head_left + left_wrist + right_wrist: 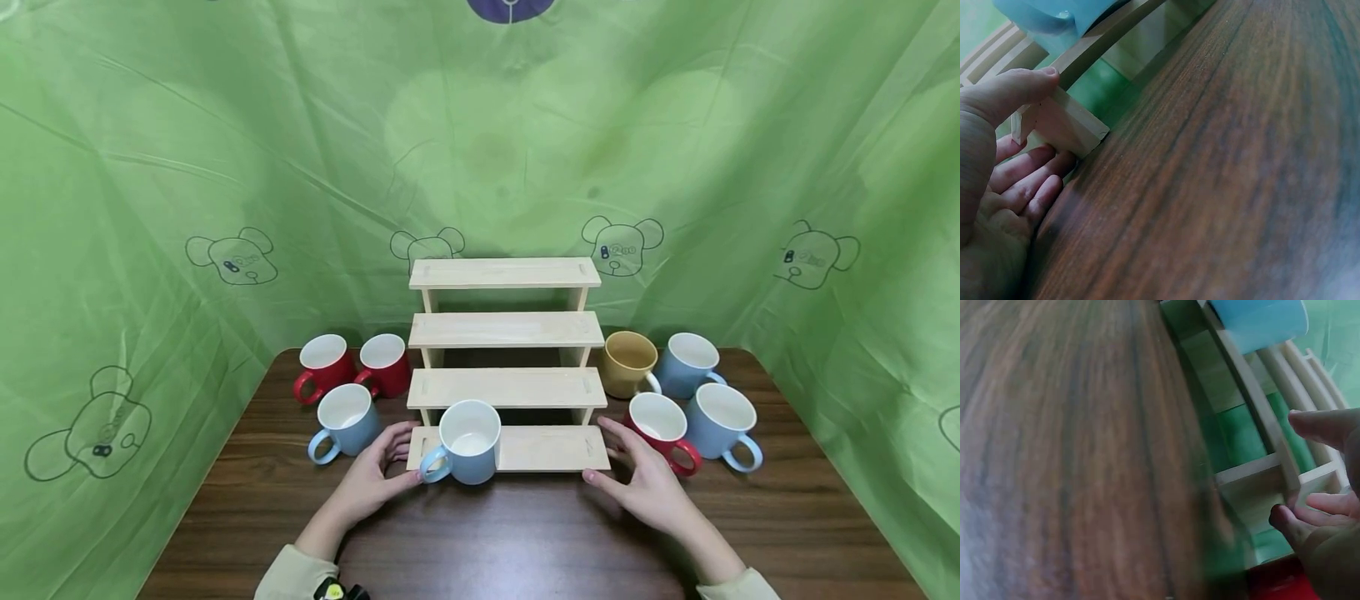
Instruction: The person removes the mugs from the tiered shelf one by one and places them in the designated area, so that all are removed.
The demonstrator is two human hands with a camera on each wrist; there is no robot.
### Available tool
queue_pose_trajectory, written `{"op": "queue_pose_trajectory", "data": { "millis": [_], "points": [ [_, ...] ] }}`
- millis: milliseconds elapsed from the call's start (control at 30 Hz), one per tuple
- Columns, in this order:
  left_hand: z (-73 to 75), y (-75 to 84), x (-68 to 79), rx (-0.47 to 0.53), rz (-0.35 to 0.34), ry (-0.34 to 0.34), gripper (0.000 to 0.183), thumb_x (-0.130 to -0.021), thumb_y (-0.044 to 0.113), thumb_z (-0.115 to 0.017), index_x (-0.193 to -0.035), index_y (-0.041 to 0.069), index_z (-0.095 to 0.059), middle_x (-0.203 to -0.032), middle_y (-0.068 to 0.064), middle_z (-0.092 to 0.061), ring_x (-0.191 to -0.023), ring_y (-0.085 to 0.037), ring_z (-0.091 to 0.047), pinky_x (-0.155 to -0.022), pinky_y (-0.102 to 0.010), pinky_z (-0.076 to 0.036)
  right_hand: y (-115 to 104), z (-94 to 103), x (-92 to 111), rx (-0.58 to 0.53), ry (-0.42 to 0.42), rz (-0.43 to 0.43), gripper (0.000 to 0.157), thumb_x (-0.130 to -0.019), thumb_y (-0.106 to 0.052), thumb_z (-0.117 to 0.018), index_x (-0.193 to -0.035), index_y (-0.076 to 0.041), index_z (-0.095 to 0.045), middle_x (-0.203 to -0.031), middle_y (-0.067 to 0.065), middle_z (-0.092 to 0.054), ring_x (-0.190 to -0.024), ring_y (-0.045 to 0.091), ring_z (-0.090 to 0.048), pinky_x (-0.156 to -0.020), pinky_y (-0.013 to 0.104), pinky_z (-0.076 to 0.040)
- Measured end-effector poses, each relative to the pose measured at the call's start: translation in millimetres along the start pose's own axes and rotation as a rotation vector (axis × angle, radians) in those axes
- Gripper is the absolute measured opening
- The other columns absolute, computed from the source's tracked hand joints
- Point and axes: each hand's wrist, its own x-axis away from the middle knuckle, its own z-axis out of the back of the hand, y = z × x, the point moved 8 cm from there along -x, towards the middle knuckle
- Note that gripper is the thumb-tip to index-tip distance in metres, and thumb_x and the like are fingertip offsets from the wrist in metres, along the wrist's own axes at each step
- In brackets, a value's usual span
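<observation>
A light wooden four-step display stand (506,389) stands on the table. On the left part of its lowest step sits a light blue mug (468,442), handle to the left. My left hand (380,468) grips the left end of that step, thumb on the front edge and fingers curled by the side panel (1072,125). At the opposite end, my right hand (642,479) spans the corner with thumb and fingers spread. In the right wrist view its thumb (1319,425) stands apart from the front edge, while its fingers (1310,519) reach beside the end.
Left of the stand are two red mugs (325,367) and a light blue mug (350,421). To the right are a yellow mug (628,367), a red mug (658,421) and two light blue mugs (720,425). A green curtain (337,167) hangs behind the dark wooden table (495,542).
</observation>
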Motion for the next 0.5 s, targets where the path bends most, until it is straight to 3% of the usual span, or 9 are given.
{"op": "queue_pose_trajectory", "data": {
  "millis": [133, 300, 433, 500],
  "points": [
    [-0.4, 0.9, 0.4, -0.003, -0.013, -0.003, 0.076, -0.092, 0.009, -0.089, -0.156, 0.004, -0.049, -0.145, -0.018, -0.065, -0.131, -0.029, -0.065, -0.109, -0.024, -0.052, 12.4, -5.4, -0.4, -0.027, -0.01, -0.06, 0.083, -0.084, -0.014, -0.098, -0.151, 0.007, -0.054, -0.141, 0.021, -0.069, -0.119, 0.037, -0.073, -0.099, 0.026, -0.059],
    [-1.2, 2.7, 0.0, -0.001, -0.02, -0.008, 0.076, -0.092, 0.009, -0.089, -0.156, 0.003, -0.049, -0.145, -0.018, -0.065, -0.131, -0.03, -0.065, -0.109, -0.024, -0.052, 20.2, -9.0, 0.0, -0.059, -0.042, -0.106, 0.086, -0.086, -0.018, -0.097, -0.154, 0.006, -0.05, -0.134, 0.021, -0.073, -0.112, 0.032, -0.077, -0.093, 0.026, -0.061],
    [-1.0, 4.0, -0.5, 0.005, -0.029, -0.01, 0.075, -0.092, 0.008, -0.088, -0.156, 0.002, -0.049, -0.145, -0.02, -0.065, -0.131, -0.033, -0.065, -0.109, -0.024, -0.051, 24.3, -10.6, 0.4, -0.118, -0.073, -0.114, 0.086, -0.09, -0.017, -0.093, -0.157, 0.006, -0.046, -0.139, 0.024, -0.07, -0.119, 0.039, -0.074, -0.093, 0.027, -0.061],
    [-0.5, 4.1, -0.7, 0.006, -0.036, -0.007, 0.074, -0.093, 0.007, -0.088, -0.156, 0.001, -0.049, -0.145, -0.021, -0.065, -0.131, -0.033, -0.065, -0.109, -0.023, -0.051, 28.9, -11.8, 0.6, -0.154, -0.088, -0.112, 0.084, -0.092, -0.015, -0.091, -0.158, 0.005, -0.044, -0.142, 0.025, -0.067, -0.124, 0.035, -0.072, -0.095, 0.026, -0.06]
  ]
}}
